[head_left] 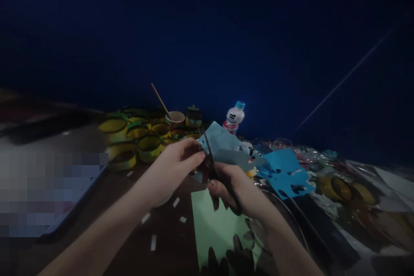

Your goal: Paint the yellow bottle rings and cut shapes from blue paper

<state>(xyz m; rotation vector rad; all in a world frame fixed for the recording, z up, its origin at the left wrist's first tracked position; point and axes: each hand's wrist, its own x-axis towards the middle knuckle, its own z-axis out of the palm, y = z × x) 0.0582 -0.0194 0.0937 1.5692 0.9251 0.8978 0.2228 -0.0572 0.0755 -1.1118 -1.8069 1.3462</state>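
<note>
My right hand has its fingers through the handles of dark scissors, whose blades point up and away. Close beside the blades, my left hand pinches its thumb and fingers together at the corner of a light blue sheet of paper. The scissors cross in front of that corner, and the exact spot under my fingertips is hidden. Below my hands lies a pale green sheet of paper with leaf-shaped holes cut in it. A brighter blue sheet with similar holes lies to the right.
Several yellow-green rings stand at the back left, by a cup with a wooden stick. A white bottle with a blue cap stands behind the paper. Small white scraps dot the dark table. Clear plastic clutters the right.
</note>
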